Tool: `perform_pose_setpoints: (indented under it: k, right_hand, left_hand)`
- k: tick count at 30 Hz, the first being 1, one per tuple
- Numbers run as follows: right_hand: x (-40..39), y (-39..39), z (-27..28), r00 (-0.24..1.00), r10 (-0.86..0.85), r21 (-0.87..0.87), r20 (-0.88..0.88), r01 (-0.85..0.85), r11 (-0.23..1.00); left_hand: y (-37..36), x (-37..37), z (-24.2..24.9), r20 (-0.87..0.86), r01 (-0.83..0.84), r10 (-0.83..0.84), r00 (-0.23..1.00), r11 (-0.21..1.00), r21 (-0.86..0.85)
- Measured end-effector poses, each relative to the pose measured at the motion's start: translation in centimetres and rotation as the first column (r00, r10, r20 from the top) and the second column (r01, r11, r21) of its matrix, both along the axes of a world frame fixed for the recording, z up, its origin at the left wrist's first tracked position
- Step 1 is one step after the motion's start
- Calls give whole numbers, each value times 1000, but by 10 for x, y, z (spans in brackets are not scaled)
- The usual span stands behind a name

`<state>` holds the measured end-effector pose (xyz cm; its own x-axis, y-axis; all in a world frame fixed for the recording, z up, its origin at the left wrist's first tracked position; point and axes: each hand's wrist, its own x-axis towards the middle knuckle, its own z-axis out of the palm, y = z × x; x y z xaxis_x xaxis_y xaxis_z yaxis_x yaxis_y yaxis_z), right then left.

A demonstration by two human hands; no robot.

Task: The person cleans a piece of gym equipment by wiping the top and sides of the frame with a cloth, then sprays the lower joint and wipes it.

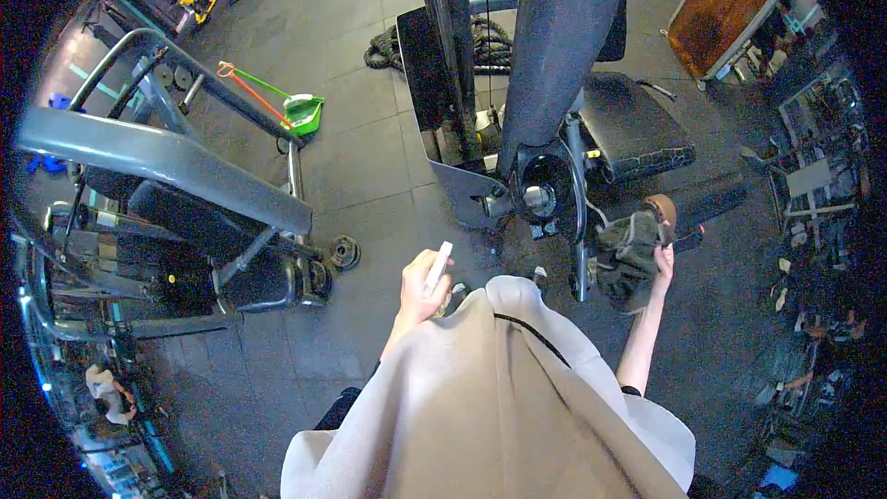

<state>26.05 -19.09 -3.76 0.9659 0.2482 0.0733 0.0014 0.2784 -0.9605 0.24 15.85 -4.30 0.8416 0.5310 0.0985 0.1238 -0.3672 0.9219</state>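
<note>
My left hand point(423, 288) is closed around a slim white stick-like object point(441, 261), whose upper end points up and away from me. Out to the right, my right hand point(663, 265) is closed on the edge of a dark grey cloth bundle point(628, 254). The bundle hangs beside the upright of a weight machine point(568, 46), and its exact kind I cannot tell. A brown curved piece point(662, 211) shows at the bundle's top, just above my right fingers. The machine's black padded seat point(633, 129) is beyond the bundle.
Another grey-framed machine point(166, 166) stands at the left, with small weight plates point(345, 251) on the floor by it. A green dustpan point(303, 114) with a long handle lies farther off. Thick black rope point(490, 44) is coiled behind the near machine. A person point(111, 395) is at the lower left.
</note>
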Motion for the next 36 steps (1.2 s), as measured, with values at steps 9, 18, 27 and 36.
perform_pose_setpoints:
  k: [9, 18, 27, 36]
  right_hand:
    - [-2, 11, -2, 999, 24, 54, -31, -22, 998]
    - [-6, 23, -6, 992, 86, 82, -90, -79, 994]
    - [-15, 30, -3, 986, 104, 102, -127, -92, 991]
    - [-34, 30, -4, 980, 84, 121, -178, -62, 991]
  left_hand:
    - [-13, 9, 8, 55, 12, -14, 998, 999, 38]
    - [-18, -8, 0, 40, -42, 41, 998, 999, 32]
    - [-15, -7, -3, 32, -42, 42, 999, 999, -3]
    - [-14, -4, -4, 20, 23, -24, 1000, 1000, 13]
